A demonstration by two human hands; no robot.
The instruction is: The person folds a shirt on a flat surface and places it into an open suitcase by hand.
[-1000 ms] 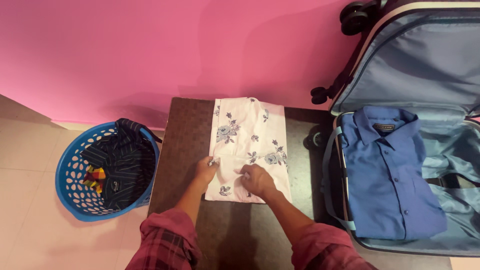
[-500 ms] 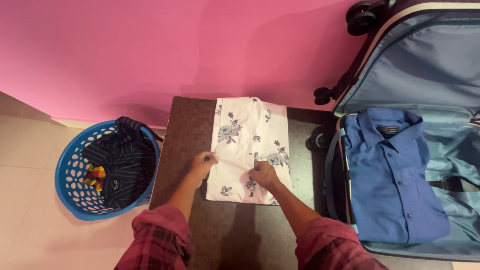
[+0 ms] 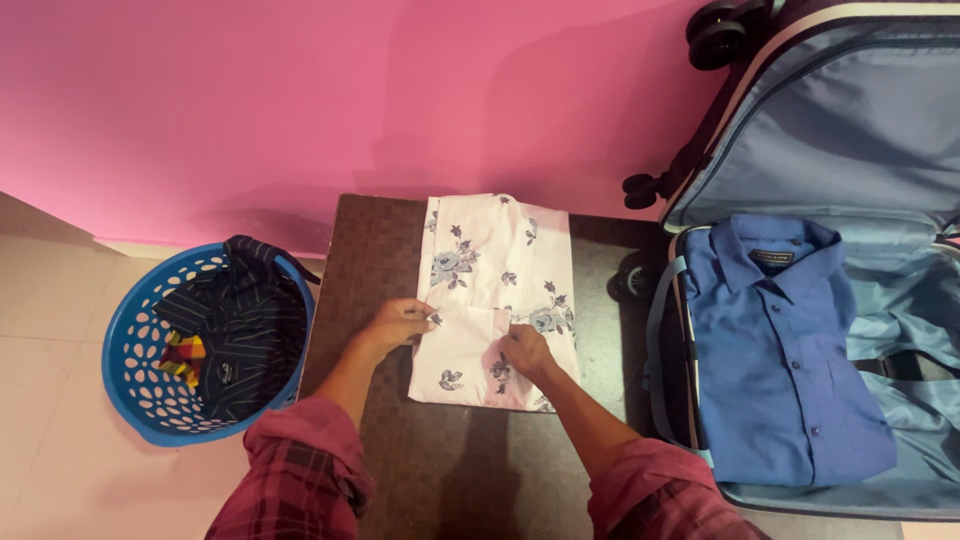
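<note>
Pale pink cotton shirt with a grey-blue flower print (image 3: 497, 262) lies flat and partly folded on the dark brown woven-pattern tabletop (image 3: 372, 262), directly under both hands, long axis running away from the person. Left hand (image 3: 397, 324) rests at the shirt's left edge, fingers curled and closed on a pinch of cloth at the fold line. Right hand (image 3: 524, 347), just beside it and a little nearer the person, is likewise closed, thumb and fingers nipping the cloth where a folded-over panel ends. Both sleeves are dark red plaid. To the left of the left hand, well apart on the pale tiled floor, stands a round blue perforated plastic basket (image 3: 130, 350) holding a dark striped garment (image 3: 245, 330). To the right of the right hand an open grey-blue soft-lined suitcase (image 3: 850, 130) holds a folded blue button-up shirt (image 3: 780, 350). Judgement on technique: the fold looks best made with both pinches kept level, cloth drawn taut between them, and the edge laid square to the sides so no crease is trapped beneath.
</note>
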